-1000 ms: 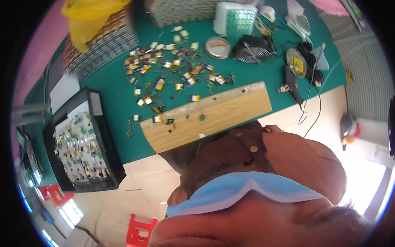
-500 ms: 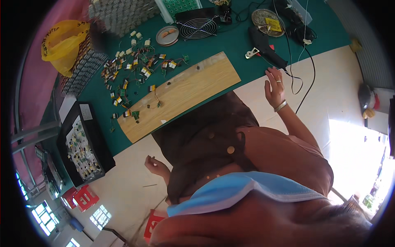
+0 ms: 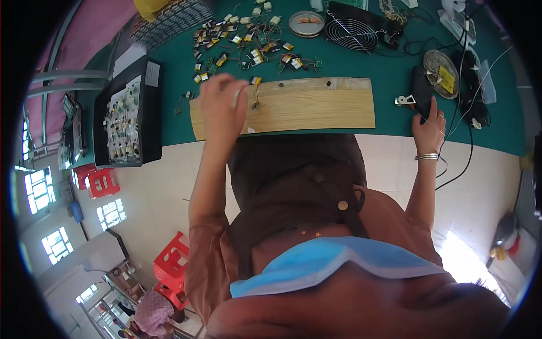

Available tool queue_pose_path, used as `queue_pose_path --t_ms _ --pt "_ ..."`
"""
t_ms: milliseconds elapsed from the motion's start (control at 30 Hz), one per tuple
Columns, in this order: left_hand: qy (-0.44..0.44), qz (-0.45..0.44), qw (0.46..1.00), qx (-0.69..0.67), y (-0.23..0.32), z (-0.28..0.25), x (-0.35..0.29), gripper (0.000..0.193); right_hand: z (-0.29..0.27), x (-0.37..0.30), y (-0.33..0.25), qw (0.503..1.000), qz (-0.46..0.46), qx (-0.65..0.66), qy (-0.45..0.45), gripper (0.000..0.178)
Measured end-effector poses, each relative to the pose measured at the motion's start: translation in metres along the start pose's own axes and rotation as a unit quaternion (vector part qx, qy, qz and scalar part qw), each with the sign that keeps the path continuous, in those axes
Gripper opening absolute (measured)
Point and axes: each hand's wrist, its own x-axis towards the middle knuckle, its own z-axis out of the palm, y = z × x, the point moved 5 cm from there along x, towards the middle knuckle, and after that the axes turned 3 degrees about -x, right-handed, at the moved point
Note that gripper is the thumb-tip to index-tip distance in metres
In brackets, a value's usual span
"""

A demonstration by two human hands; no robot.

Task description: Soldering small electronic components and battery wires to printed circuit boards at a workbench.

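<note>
My left hand (image 3: 223,110) is over the left end of a wooden board (image 3: 316,107), palm down with curved fingers; a gap shows between thumb and forefinger. It hides whatever lies beneath it. Just right of it, a small battery (image 3: 256,81) with a yellow band is wired to a tiny circuit board (image 3: 256,105). At the right, my right hand (image 3: 430,127) is closed around the handle of a black glue gun (image 3: 420,87), which has a metal piece (image 3: 404,100) at its side.
Beyond the board lies a scatter of wired batteries and circuit boards (image 3: 257,53). A black tray (image 3: 151,113) of small parts stands left. Farther back are a round dish (image 3: 306,24), a fan grille (image 3: 353,35) and a metal plate (image 3: 443,73). Cords (image 3: 463,68) run at the right.
My left hand has risen from beside my body to the board. My right hand has moved from the table edge onto the glue gun. The whole view has turned and shifted.
</note>
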Motion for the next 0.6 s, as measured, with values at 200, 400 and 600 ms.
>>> queue_pose_path --t_ms 200,400,600 --pt "-0.102 0.055 0.992 -0.043 -0.015 0.082 0.049 0.010 -0.020 -0.021 -0.011 0.980 -0.059 0.170 0.091 0.056" --pt "-0.204 0.147 0.968 0.013 0.003 0.128 0.071 0.024 0.009 -0.069 -0.012 0.733 0.112 0.671 -0.012 0.052" --pt "-0.217 0.092 0.969 -0.072 -0.005 0.108 0.071 0.016 -0.014 -0.057 -0.088 0.581 0.068 0.802 -0.121 0.057"
